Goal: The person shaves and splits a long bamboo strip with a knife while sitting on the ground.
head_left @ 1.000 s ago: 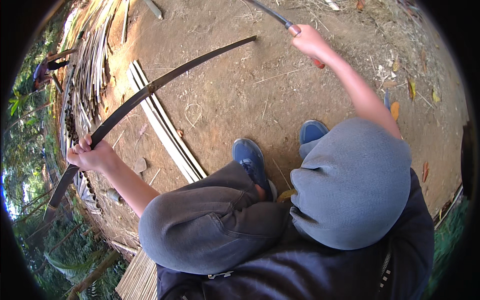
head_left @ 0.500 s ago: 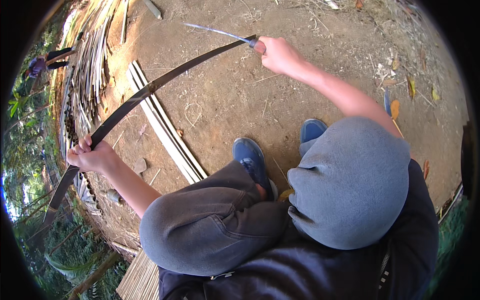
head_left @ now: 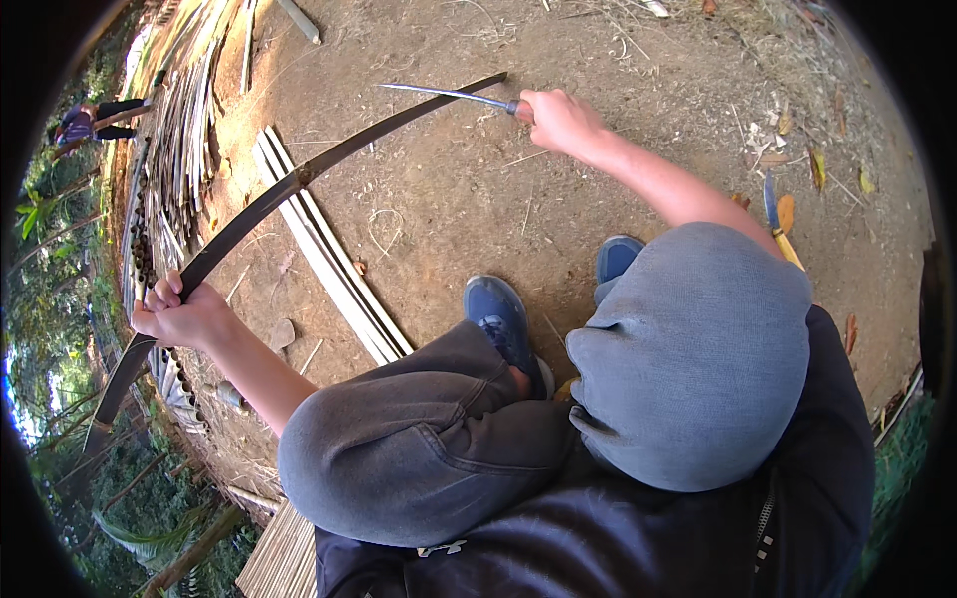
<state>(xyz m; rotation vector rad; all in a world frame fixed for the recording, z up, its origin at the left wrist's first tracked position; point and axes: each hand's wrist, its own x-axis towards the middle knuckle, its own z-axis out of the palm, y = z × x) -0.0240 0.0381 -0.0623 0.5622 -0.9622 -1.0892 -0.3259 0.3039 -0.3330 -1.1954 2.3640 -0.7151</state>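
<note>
A long, dark, curved strip of what looks like split bamboo runs from the far middle down to the lower left. My left hand is closed around its near part, with the end sticking out beyond the fist. At the far end, my right hand grips the handle of a narrow-bladed knife. Its blade points left and crosses the strip close to the tip; whether they touch, I cannot tell. A second knife with a yellowish handle lies on the ground beyond my right knee, partly hidden by it.
Pale split strips lie in a bundle on the dirt left of my shoes. Poles are heaped at the far left, where another person stands. A slatted surface shows at the lower left, beside greenery.
My right hand has drawn slightly nearer with the knife, its handle now off the strip's tip. The left hand has barely moved. More of the second knife shows.
</note>
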